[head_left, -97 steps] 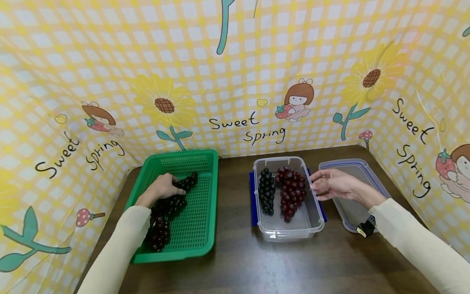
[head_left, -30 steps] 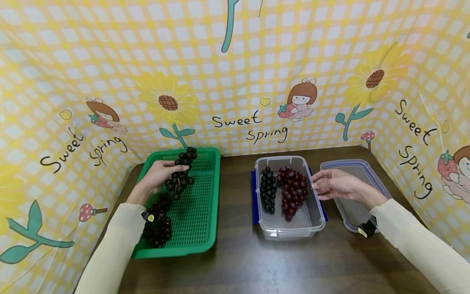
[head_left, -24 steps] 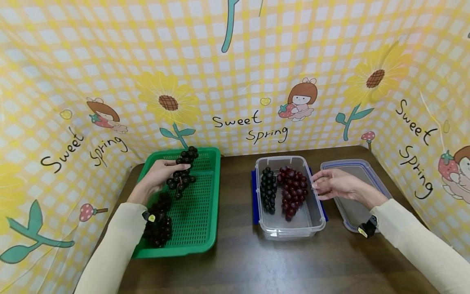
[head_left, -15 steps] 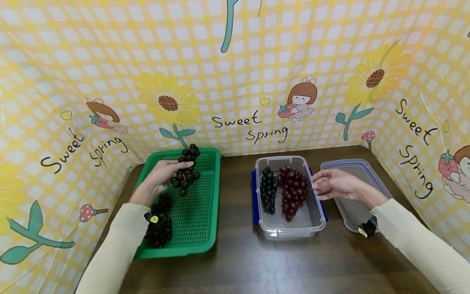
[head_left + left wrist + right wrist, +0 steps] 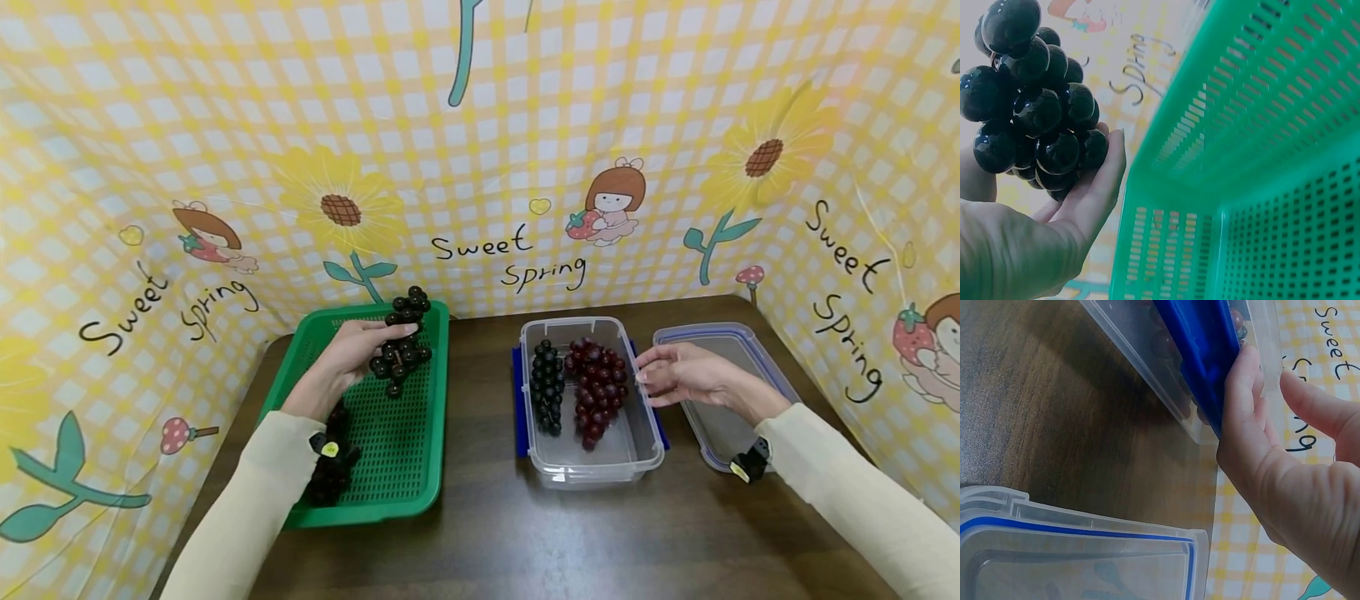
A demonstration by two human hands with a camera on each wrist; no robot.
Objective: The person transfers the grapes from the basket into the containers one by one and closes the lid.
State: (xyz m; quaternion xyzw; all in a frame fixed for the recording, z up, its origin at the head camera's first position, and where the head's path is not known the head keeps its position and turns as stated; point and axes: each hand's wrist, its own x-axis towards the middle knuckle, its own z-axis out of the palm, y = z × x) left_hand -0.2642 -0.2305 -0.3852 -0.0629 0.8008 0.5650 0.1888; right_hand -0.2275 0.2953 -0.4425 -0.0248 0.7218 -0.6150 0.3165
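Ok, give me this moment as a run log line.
left hand: holds dark grapes over green basket; right hand: touches clear box; inside box: black bunch, red bunch; lid: off, on table

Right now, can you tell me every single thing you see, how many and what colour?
Table: one, brown, under everything
Cloth: yellow and white checks with flowers and girls, around the table
Basket: one, green, left side of the table
Basket grapes: dark, in the basket, bunches partly hidden so I can't count
Held grapes: one bunch, black, in the left hand
Box: one, clear, right of the basket
Clips: two showing, blue, on the box's sides
Black grapes: one bunch, black, left in the box
Red grapes: one bunch, dark red, beside them
Lid: one, clear with blue, right of the box
Gadgets: two, black, one per wrist
Sleeves: two, cream, on the arms
Hands: two, left holding grapes, right hand touching the box
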